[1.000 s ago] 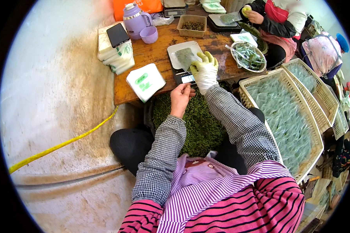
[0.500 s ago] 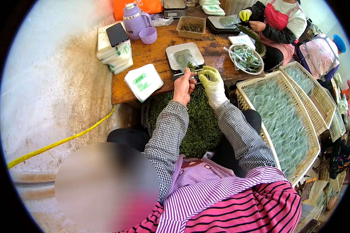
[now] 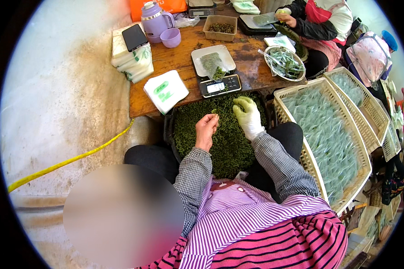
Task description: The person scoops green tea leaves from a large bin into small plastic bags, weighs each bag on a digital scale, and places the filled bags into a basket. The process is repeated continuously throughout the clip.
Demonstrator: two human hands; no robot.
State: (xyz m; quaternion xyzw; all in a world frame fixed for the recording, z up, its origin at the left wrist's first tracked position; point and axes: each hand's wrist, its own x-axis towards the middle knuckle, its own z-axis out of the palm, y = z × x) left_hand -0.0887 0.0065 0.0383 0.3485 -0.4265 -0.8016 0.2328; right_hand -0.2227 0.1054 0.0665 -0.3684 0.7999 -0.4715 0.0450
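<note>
Two hands over the tea tub: left hand pinches leaves; gloved right hand rests half-open, scale just beyond.

A worn brown wooden table carries a small digital scale with a white tray near its front edge and a stack of white plastic bags at the front left corner. Toward the far left corner stand a lilac thermos jug and matching cup. A round dish of green packets sits at the right edge.

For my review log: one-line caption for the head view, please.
Seated person's bare left hand and gloved right hand over a tub of green bits, below a scale on a wooden table.
</note>
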